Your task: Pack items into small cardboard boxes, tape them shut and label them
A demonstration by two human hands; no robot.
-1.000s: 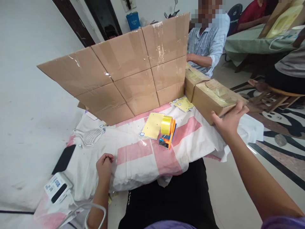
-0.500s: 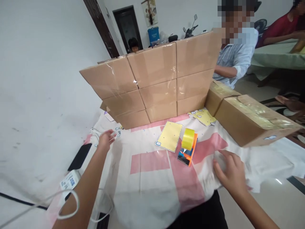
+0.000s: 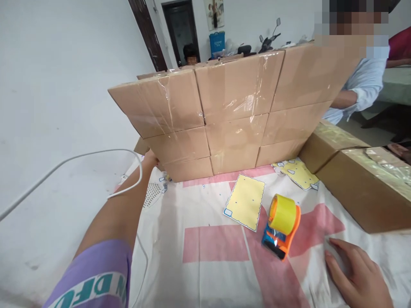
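Note:
My left arm stretches forward along the left side of the stacked cardboard boxes (image 3: 234,124). My left hand (image 3: 152,161) is at the stack's lower left corner, its fingers hidden behind the cardboard. On the cloth at the right, my right hand (image 3: 359,273) rests with thumb and fingers apart, holding nothing. To the left of it lies an orange and blue tape dispenser (image 3: 293,235) carrying a roll of yellow tape (image 3: 284,215). Beside the dispenser is a flat yellow piece of paper (image 3: 246,202) with a scalloped edge.
More cardboard boxes (image 3: 362,188) stand at the right. Yellow paper pieces (image 3: 298,172) lie by them on the pink and white cloth (image 3: 218,244). A white cable (image 3: 80,156) loops over my left arm. Behind the stack, a person in a light blue shirt (image 3: 369,81) is partly visible.
My left hand has moved forward from above the cloth to the left side of the box stack. My view has come closer to the boxes. My right hand remains on the cloth.

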